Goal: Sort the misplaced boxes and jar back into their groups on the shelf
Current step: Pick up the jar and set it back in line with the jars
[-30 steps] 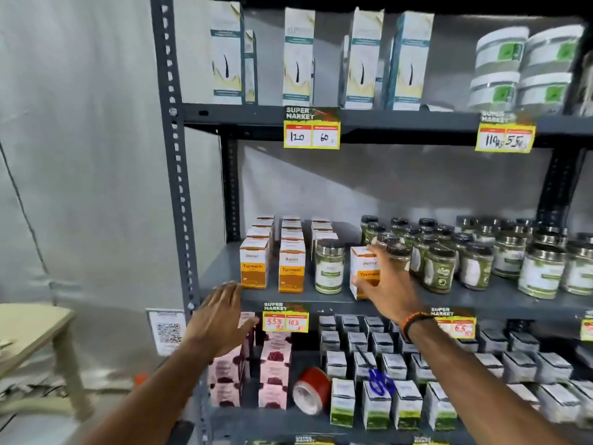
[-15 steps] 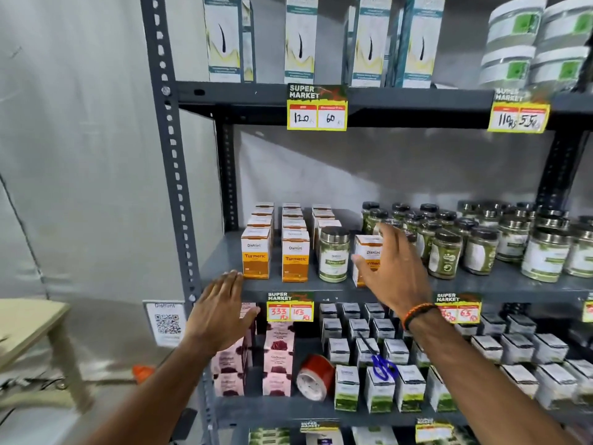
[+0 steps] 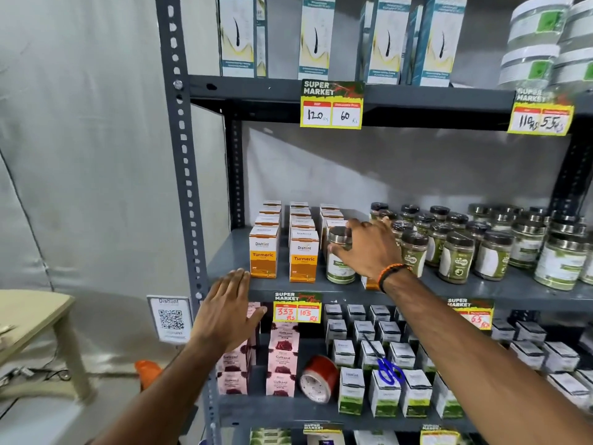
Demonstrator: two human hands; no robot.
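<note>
On the middle shelf (image 3: 321, 285), two rows of orange-and-white turmeric boxes (image 3: 263, 255) stand at the left. A green-labelled jar with a metal lid (image 3: 340, 268) stands in the third box row, in front of more boxes. My right hand (image 3: 369, 248) wraps around that jar's lid from the right. One turmeric box (image 3: 369, 283) shows only as a corner beneath my right wrist, beside the group of dark-lidded jars (image 3: 455, 252). My left hand (image 3: 227, 311) hovers open at the shelf's front edge, holding nothing.
The lower shelf holds pink Gulkand boxes (image 3: 282, 361), a red tape roll (image 3: 319, 379), blue scissors (image 3: 388, 370) and small white-green boxes (image 3: 383, 393). Tall boxes and white tubs fill the top shelf. A grey upright post (image 3: 184, 187) stands at the left, with a pale table (image 3: 29, 316) beyond it.
My right hand left the turmeric box among the jars and moved left onto the jar's lid. My left hand stayed open near the shelf edge.
</note>
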